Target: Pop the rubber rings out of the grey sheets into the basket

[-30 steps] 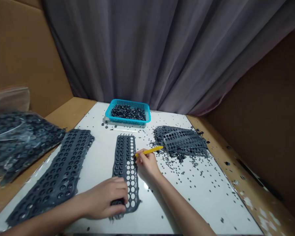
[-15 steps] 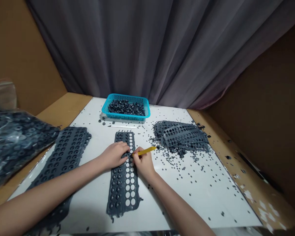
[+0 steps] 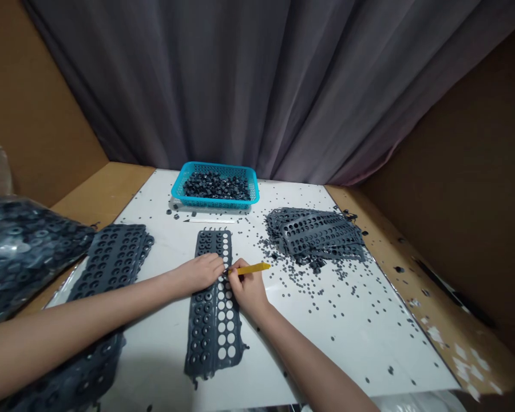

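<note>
A dark grey rubber sheet (image 3: 217, 320) with rows of round moulded pieces lies lengthwise before me on the white surface. Along its right side are open round holes showing white; ring-shaped pieces fill its left side. My left hand (image 3: 203, 270) rests on the sheet's upper half, fingers curled together, and whatever is under the fingertips is hidden. My right hand (image 3: 249, 289) is closed around a slim yellow pen-shaped tool (image 3: 255, 268) at the sheet's right edge. The tool's working end is by my left fingertips, its other end pointing right.
Behind stands a blue basket (image 3: 214, 203) of small dark pieces, with a thin white pen-like stick (image 3: 210, 221) before it. Punched sheets (image 3: 321, 232) pile up at right among scattered dots. More moulded sheets (image 3: 111, 257) and a clear bag of pieces (image 3: 26, 246) lie left.
My left fingers have drawn in closer together beside the tool. The tool has tilted slightly flatter, and the view has shifted a little.
</note>
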`<state>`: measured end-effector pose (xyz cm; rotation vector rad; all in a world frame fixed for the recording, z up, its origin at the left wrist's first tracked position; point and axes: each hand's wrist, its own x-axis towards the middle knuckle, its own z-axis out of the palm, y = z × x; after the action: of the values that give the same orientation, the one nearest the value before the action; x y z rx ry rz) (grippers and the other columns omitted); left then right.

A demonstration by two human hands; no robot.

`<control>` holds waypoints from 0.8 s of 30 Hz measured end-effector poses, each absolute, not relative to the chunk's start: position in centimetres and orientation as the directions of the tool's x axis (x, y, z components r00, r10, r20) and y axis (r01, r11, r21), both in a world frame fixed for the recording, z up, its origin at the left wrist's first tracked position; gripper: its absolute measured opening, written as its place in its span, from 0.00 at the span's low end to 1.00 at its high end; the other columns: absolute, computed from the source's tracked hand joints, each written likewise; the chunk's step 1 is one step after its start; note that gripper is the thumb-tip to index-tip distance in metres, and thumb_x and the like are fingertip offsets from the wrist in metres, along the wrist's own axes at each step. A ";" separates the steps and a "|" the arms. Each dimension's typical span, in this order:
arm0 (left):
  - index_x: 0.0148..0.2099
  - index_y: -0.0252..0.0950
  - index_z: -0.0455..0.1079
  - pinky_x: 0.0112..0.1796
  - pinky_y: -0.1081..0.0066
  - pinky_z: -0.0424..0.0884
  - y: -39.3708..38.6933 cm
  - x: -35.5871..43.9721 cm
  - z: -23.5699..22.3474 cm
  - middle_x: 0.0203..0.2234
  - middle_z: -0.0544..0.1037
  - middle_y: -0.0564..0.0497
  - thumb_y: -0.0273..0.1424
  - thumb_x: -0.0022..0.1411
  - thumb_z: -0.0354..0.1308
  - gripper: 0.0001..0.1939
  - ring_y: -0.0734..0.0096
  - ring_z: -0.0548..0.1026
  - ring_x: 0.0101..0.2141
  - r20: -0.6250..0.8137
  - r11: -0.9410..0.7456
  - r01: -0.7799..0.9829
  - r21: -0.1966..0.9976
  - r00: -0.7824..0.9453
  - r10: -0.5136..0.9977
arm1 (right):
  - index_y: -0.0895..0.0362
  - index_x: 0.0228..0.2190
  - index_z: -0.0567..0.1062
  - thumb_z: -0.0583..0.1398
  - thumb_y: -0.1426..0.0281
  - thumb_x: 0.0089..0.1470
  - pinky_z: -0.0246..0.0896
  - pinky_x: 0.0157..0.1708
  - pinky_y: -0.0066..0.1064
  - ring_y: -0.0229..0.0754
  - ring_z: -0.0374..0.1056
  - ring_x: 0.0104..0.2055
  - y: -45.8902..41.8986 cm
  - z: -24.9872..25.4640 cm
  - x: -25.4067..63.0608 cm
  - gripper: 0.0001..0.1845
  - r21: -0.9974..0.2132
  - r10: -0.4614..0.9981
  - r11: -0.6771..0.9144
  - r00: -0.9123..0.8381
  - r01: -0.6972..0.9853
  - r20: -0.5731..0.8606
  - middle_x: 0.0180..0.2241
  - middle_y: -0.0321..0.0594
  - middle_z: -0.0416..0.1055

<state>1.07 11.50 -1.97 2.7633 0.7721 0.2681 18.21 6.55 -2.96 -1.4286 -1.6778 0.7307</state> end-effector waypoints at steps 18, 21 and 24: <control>0.35 0.32 0.69 0.30 0.74 0.61 13.2 -0.7 1.8 0.24 0.69 0.53 0.37 0.57 0.57 0.11 0.75 0.66 0.26 -0.283 0.233 0.169 0.958 0.409 0.867 | 0.57 0.28 0.70 0.52 0.69 0.52 0.57 0.25 0.27 0.38 0.64 0.23 7.1 -3.3 18.6 0.08 -0.993 1.000 0.010 0.004 0.116 0.011 0.20 0.34 0.66; 0.38 0.30 0.71 0.29 0.77 0.63 11.8 -0.3 1.6 0.25 0.71 0.52 0.33 0.55 0.60 0.11 0.79 0.67 0.25 -0.425 0.536 -0.134 0.834 0.463 0.778 | 0.58 0.29 0.71 0.54 0.68 0.51 0.58 0.25 0.27 0.38 0.64 0.24 7.3 -3.3 18.7 0.08 -0.998 1.000 -0.010 0.027 0.060 -0.008 0.22 0.35 0.68; 0.38 0.27 0.72 0.28 0.79 0.65 10.6 0.1 1.5 0.26 0.71 0.50 0.30 0.57 0.60 0.10 0.81 0.68 0.24 -0.474 0.659 -0.260 0.706 0.518 0.712 | 0.58 0.29 0.71 0.55 0.68 0.51 0.58 0.25 0.27 0.38 0.63 0.24 7.4 -3.3 18.5 0.07 -0.992 0.999 -0.004 0.036 0.123 0.000 0.22 0.36 0.68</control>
<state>0.15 10.63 1.49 0.6139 0.8339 0.6291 18.50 7.40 -3.30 -1.3171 -1.2712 1.1232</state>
